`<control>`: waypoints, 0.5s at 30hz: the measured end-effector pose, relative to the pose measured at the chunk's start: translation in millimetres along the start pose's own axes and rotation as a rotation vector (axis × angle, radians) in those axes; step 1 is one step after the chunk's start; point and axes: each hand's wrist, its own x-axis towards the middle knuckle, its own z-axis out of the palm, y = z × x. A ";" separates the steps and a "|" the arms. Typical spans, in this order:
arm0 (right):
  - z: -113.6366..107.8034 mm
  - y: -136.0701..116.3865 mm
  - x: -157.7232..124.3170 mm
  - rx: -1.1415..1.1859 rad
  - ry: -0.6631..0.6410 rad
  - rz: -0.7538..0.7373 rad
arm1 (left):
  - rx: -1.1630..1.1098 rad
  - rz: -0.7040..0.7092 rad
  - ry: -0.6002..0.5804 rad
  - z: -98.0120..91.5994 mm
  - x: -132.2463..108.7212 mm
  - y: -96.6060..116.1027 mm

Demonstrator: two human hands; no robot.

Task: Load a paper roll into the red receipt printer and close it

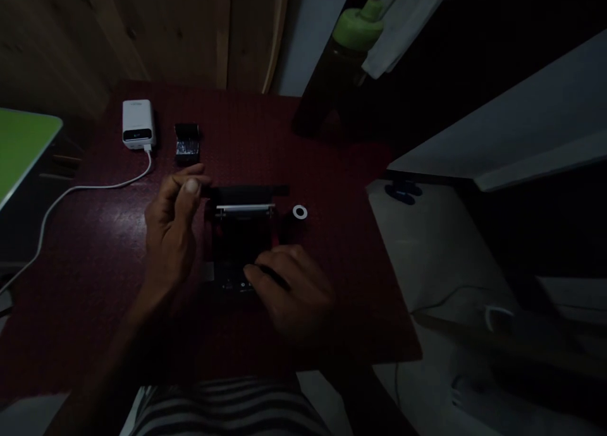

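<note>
A dark, low device (241, 240) with an open middle lies on the table in front of me, its details mostly lost in shadow. A pale bar (245, 208) runs across its back part, below a long black flap or strip (251, 191). At the left end of that strip is my left hand (173, 224), thumb and fingers pinched together; what they hold, if anything, is hidden. My right hand (291, 290) rests at the device's front right with its fingers curled and thumb pointing left. Something dark shows between thumb and fingers, too dim to name.
A white power bank (138, 123) with a cable stands at the back left of the red table (351, 284). Near it is a black roll (187, 142). A white-rimmed ring (300, 212) sits right of the device. A green-capped bottle (358, 30) rises behind.
</note>
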 end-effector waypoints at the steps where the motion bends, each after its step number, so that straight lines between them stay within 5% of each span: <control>1: 0.2 -1.7 -2.4 -0.032 0.004 -0.015 | -0.008 -0.013 0.022 0.2 -5.1 -0.1; 8: 2.5 -1.3 -7.5 -0.102 0.001 0.057 | -0.078 -0.262 0.003 -10.6 -58.7 -13.6; 15: 10.3 3.7 -6.9 0.003 -0.014 0.063 | -0.151 -0.419 -0.097 -12.5 -66.5 -15.1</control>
